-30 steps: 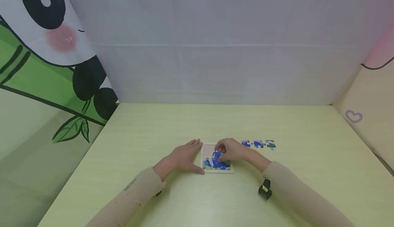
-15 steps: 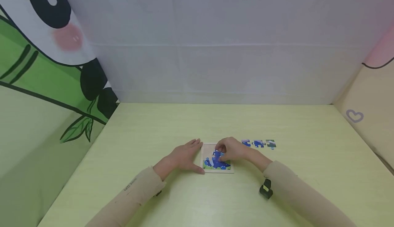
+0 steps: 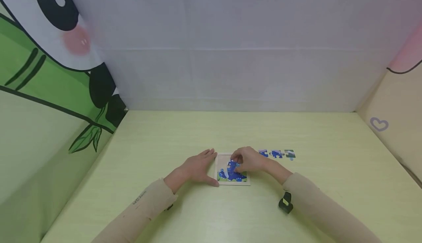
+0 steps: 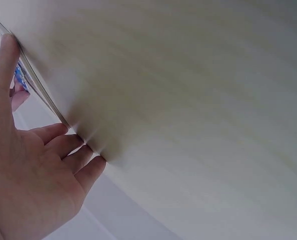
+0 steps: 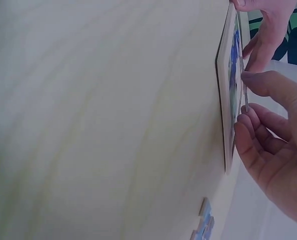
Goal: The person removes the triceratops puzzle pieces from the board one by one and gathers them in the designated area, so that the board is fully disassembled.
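A small wooden puzzle tray (image 3: 233, 184) lies on the table between both hands, partly filled with pieces forming a blue dinosaur over green ground. Flat along its left edge, my left hand (image 3: 197, 168) rests with fingers extended and the thumb at the near corner. In the left wrist view the thumb and fingertips touch that edge. Above the tray, my right hand (image 3: 248, 159) pinches a puzzle piece (image 5: 245, 92) between thumb and fingers, just over the filled part. The right fingers cover much of this piece and the tray's right side.
Three loose puzzle pieces (image 3: 276, 154) lie in a row on the table, just behind the right wrist. A pale cloth wall (image 3: 211, 74) closes off the back of the table (image 3: 165, 129). Printed cloth (image 3: 59, 100) hangs at the left side.
Both hands hold almost the same pose over the tray, and the pinched piece has barely moved. On the left, the printed cloth has shifted slightly to the right.
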{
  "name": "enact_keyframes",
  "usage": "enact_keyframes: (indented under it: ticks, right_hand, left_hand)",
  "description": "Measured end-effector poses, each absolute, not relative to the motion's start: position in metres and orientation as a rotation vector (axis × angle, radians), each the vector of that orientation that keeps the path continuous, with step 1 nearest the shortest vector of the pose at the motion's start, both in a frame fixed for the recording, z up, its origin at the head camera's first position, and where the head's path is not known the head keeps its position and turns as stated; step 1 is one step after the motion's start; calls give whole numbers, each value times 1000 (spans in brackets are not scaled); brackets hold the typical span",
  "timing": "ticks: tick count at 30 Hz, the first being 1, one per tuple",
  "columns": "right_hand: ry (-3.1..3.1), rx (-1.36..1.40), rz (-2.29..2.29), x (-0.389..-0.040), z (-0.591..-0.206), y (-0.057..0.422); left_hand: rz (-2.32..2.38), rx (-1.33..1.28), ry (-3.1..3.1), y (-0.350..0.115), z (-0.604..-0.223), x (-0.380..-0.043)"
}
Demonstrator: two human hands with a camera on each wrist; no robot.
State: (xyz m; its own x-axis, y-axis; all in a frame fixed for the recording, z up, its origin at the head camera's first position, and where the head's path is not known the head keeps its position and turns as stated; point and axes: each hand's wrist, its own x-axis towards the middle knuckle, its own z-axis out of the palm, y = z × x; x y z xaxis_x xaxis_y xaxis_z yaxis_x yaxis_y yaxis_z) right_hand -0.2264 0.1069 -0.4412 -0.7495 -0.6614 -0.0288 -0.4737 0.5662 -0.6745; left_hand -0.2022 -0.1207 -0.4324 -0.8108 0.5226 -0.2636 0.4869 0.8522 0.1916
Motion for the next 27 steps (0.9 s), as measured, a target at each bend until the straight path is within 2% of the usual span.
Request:
enact_keyframes:
  ticks: [12,20,27]
  right_hand:
    - [2546,-877,-1013,-224,-432,122]
    - [2614,-976,-968,-222,-425,152]
    - [2649,-931,-951,-219,-425,180]
  left_hand:
    - [182,762,2716,-121,-432,-202]
    - [163,770,2718,-121,-431,-203]
    - [158,768,2719,-123,-435,-204]
